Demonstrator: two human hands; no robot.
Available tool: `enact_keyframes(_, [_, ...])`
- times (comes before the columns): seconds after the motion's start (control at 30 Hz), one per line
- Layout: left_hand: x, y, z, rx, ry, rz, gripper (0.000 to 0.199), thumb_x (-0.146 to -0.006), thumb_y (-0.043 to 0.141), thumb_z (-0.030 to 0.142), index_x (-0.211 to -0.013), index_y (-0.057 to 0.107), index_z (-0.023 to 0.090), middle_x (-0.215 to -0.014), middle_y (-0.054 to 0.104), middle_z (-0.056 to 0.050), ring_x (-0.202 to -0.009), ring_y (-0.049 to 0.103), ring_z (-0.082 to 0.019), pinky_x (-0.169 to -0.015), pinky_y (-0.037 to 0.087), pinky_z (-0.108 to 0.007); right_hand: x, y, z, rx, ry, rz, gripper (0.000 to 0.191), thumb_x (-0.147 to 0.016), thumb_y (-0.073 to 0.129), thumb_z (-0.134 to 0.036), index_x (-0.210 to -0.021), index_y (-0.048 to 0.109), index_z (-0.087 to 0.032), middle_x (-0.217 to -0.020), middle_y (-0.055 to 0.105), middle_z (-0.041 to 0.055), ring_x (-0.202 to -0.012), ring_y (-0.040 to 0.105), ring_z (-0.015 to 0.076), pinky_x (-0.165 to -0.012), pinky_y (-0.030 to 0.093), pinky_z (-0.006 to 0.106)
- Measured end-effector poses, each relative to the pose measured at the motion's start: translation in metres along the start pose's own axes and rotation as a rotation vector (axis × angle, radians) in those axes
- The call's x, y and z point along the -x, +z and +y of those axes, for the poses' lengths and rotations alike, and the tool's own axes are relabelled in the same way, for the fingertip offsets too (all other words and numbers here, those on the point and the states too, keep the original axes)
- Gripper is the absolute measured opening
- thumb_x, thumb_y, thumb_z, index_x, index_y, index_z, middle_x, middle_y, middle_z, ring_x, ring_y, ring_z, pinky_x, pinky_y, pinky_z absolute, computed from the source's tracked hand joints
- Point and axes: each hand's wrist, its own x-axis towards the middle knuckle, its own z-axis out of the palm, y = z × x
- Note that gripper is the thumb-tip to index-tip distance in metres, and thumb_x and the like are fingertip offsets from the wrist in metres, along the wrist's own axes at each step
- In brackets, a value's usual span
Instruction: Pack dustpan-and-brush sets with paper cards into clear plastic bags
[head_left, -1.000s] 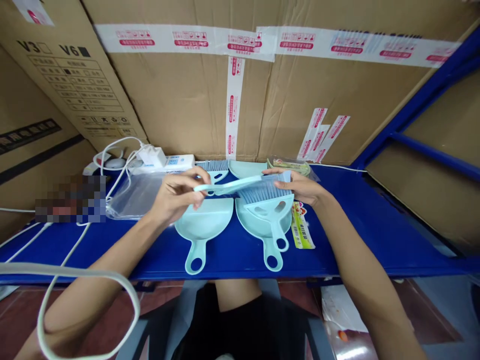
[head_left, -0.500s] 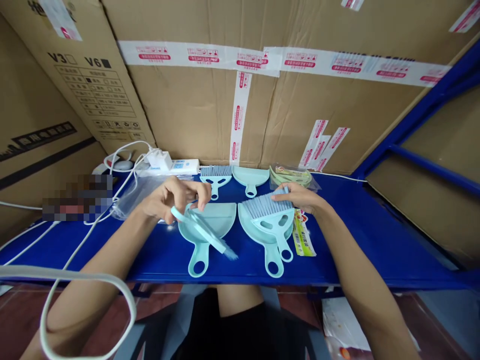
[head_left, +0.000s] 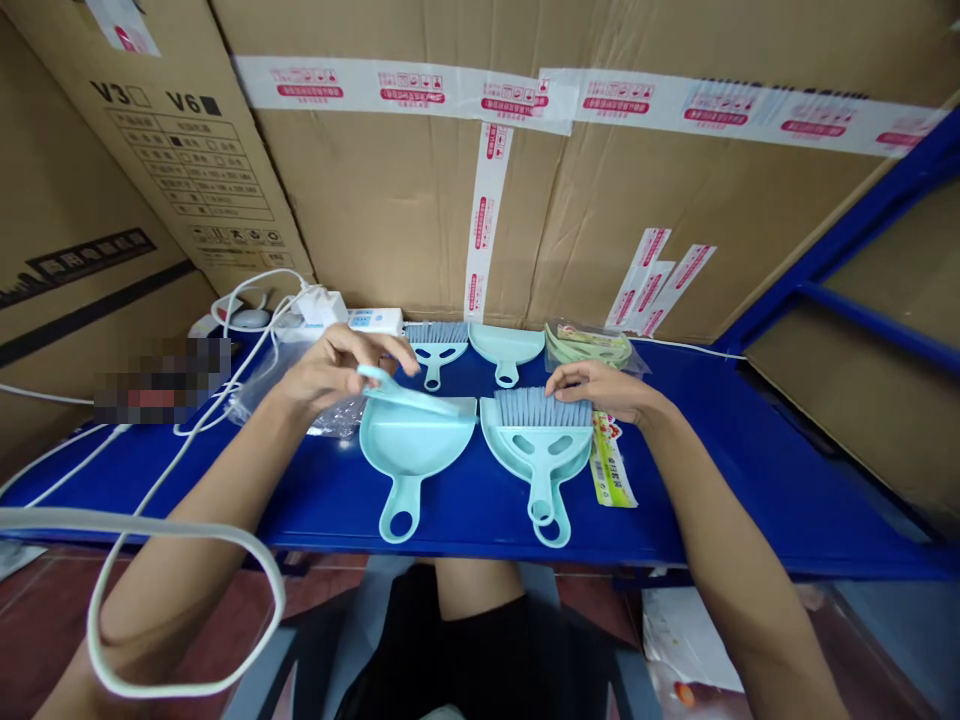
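Left hand [head_left: 341, 368] clamps first brush [head_left: 411, 397] of three over left-front dustpan [head_left: 416, 442]; right hand [head_left: 600, 388] touches second brush [head_left: 544, 440] over right-front dustpan [head_left: 498, 446], closure indeterminate. Third brush [head_left: 439, 352], third dustpan [head_left: 507, 345]: rear edge of desk [head_left: 735, 450].

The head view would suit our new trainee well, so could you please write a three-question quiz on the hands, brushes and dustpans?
1. Multiple choice: what lies just to the right of the front right dustpan?
A. A white power strip
B. A printed card
C. A pair of scissors
2. True or false: the left hand is empty.
3. Fill in the blank: the right hand touches the ____ of the front right brush.

Key:
1. B.
2. False; it holds a raised brush by the handle end, above the front left dustpan.
3. Bristles.
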Motion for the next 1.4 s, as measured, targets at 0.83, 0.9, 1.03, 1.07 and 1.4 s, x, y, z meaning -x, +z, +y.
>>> enact_keyframes(0.83, [0.008, 0.022, -0.018, -0.498, -0.562, -0.631, 0.042, -0.073, 0.097, 0.041, -0.106, 0.078, 0.023, -0.105, 0.077, -0.005, -0.091, 0.068, -0.021, -0.08, 0.051, -0.028, -0.011, 0.027, 0.01, 0.763, -0.047, 0.331, 0.027, -0.086, 0.07, -0.015, -0.11, 0.082, -0.018, -0.111, 0.083, 0.0123, -0.108, 0.076, 0.0323, -0.097, 0.057, 0.045])
enact_keyframes(0.9, [0.008, 0.021, -0.019, -0.456, -0.592, -0.654, 0.035, -0.076, 0.095, 0.042, -0.097, 0.076, 0.021, -0.095, 0.077, -0.003, -0.082, 0.067, -0.018, -0.074, 0.05, -0.025, -0.011, 0.028, 0.01, 0.769, -0.066, 0.397, 0.026, -0.088, 0.068, -0.015, -0.11, 0.082, -0.017, -0.109, 0.083, 0.0116, -0.105, 0.077, 0.0306, -0.096, 0.057, 0.043])
enact_keyframes(1.03, [0.005, 0.021, -0.016, -0.396, -0.642, -0.652, 0.035, -0.076, 0.094, 0.042, -0.089, 0.073, 0.017, -0.083, 0.074, -0.001, -0.075, 0.063, -0.014, -0.07, 0.048, -0.022, -0.013, 0.031, 0.009, 0.689, -0.108, 0.492, 0.019, -0.091, 0.065, -0.017, -0.1, 0.082, -0.018, -0.094, 0.083, 0.0067, -0.092, 0.078, 0.0242, -0.087, 0.057, 0.035])
enact_keyframes(1.07, [0.004, 0.021, -0.014, -0.368, -0.654, -0.641, 0.035, -0.077, 0.094, 0.041, -0.088, 0.071, 0.017, -0.081, 0.072, -0.001, -0.074, 0.062, -0.014, -0.069, 0.048, -0.022, -0.013, 0.032, 0.008, 0.668, -0.12, 0.505, 0.017, -0.091, 0.065, -0.018, -0.097, 0.082, -0.018, -0.091, 0.083, 0.0059, -0.089, 0.078, 0.0233, -0.085, 0.057, 0.034])
enact_keyframes(1.4, [0.007, -0.002, 0.003, -0.078, -0.598, -0.002, 0.05, -0.068, 0.099, 0.047, -0.089, 0.066, 0.018, -0.072, 0.067, 0.0, -0.046, 0.054, -0.008, -0.039, 0.039, -0.018, -0.017, 0.037, 0.004, 0.516, -0.151, 0.537, 0.017, -0.088, 0.064, -0.015, -0.091, 0.081, -0.017, -0.082, 0.082, 0.0053, -0.079, 0.078, 0.0212, -0.08, 0.057, 0.032])
